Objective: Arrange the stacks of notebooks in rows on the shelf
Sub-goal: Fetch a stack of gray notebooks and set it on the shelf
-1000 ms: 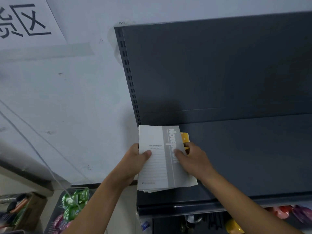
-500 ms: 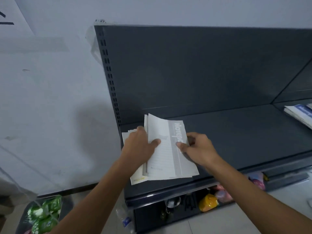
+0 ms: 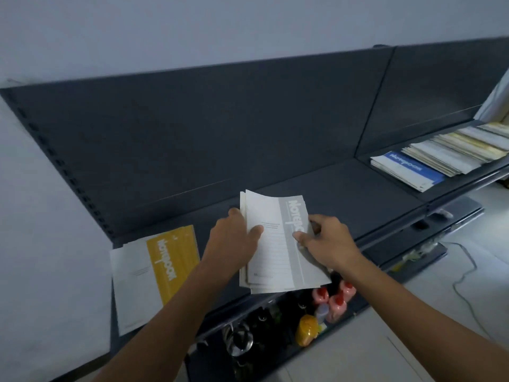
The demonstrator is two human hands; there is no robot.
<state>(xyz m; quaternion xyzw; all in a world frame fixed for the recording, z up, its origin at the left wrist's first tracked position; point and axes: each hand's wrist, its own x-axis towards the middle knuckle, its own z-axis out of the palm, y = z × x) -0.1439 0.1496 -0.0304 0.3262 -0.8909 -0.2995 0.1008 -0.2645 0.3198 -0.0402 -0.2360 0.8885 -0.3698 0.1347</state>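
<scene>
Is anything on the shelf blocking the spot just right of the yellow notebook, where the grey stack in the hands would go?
Nothing visible does. The shelf is bare between the yellow notebook stack and the blue-topped pile far right. Both hands, left hand and right hand, grip the grey notebook stack.

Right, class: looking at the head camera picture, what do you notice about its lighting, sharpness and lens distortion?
Head view: light is dim and bluish, with no glare; the wide lens bows the shelf edges; the far piles on the right look soft; the grey stack between the left hand and right hand is fairly sharp, its title readable; so is the yellow notebook.
</scene>
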